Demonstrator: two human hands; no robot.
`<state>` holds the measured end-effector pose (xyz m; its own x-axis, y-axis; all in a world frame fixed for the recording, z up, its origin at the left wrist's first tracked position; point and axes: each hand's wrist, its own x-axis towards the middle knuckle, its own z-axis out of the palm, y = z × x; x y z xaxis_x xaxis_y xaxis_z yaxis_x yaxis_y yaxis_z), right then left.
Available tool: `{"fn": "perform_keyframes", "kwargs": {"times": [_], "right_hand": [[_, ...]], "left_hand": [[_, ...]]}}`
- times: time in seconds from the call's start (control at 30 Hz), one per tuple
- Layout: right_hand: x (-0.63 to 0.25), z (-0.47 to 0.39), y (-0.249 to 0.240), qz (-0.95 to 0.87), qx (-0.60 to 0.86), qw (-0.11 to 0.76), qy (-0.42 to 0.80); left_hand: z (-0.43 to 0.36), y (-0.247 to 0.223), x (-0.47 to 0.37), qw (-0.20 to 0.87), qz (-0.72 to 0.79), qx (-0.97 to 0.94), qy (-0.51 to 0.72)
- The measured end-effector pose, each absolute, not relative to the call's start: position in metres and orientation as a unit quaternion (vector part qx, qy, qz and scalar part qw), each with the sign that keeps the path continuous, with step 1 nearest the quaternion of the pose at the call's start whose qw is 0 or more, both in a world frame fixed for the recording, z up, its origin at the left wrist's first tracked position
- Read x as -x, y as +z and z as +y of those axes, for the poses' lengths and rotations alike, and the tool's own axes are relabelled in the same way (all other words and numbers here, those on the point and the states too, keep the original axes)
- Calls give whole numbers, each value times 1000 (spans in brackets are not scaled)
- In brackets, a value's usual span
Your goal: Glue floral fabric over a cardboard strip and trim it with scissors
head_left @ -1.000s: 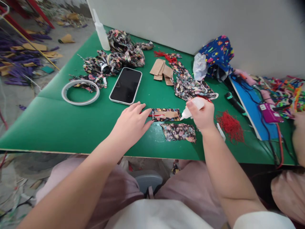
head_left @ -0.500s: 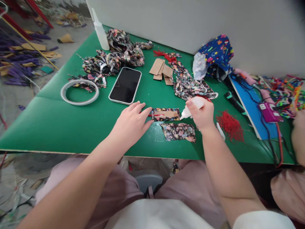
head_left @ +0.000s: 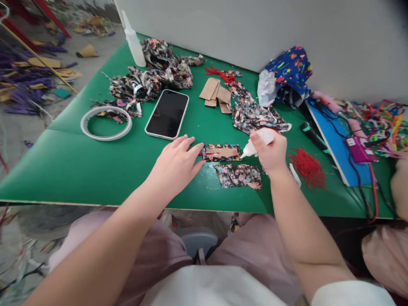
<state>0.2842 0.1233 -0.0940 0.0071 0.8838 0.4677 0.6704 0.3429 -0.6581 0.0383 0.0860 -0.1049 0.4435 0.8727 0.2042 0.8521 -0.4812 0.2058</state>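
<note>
"Pointing down at the near right corner of the floral-edged strip (head_left: 223,159), that's the nozzle of the white squeeze bottle (head_left: 266,135)! What could go wrong?"

"A hard squeeze could spill liquid past the edge, I'd say, onto the tabletop (head_left: 127,182) or the loose floral piece (head_left: 238,177) just nearer the body. And if the nozzle snags the strip, it could skid, pulling the red cord (head_left: 213,153) crooked."

"Where's the strip now?"

"Flat on the tabletop, between the hands, brown middle facing up!"

"And those hands?"

"Right hand (head_left: 274,152): fingers wrapped around the bottle, thumb on its near side, bottle tilted with its nozzle down and leftward. Left hand (head_left: 174,163): palm down, fingers spread, released rather than clenched, fingertips by the strip's left end. How hard they press, I can't tell. Both forearms reach in from the near edge!"
</note>
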Motion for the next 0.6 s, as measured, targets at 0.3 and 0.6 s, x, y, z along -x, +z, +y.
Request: {"fn": "perform_keyframes", "kwargs": {"times": [0.3,0.6], "right_hand": [[-286,125,-97,-678,565,455,121],[-285,125,-97,-673,562,464,126]], "left_hand": [[85,-104,-38,37,505,-852,132],[86,-103,-37,36,512,-849,125]]}}
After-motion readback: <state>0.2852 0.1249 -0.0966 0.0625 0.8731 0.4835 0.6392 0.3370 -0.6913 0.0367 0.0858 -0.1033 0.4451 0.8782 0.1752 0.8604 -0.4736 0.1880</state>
